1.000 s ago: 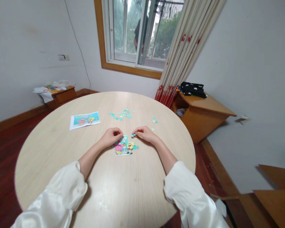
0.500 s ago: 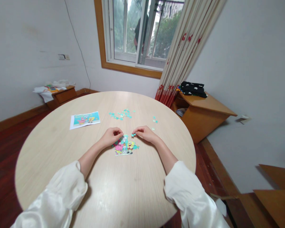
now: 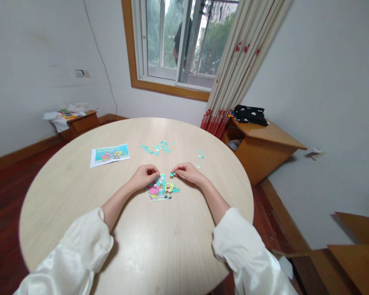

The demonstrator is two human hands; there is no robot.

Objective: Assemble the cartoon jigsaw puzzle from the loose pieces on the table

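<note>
A partly assembled jigsaw puzzle with pink, yellow and teal cartoon figures lies flat on the table in front of me. At its upper left edge is my left hand, thumb and fingers pinched together. Whether a piece is between those fingertips is hidden. Just beyond the puzzle's upper right corner, my right hand pinches a small teal puzzle piece a little apart from the assembled part.
Loose teal puzzle pieces are scattered farther back on the round table, with several more pieces to the right. A printed reference picture lies at the left. A wooden cabinet stands beyond the right edge.
</note>
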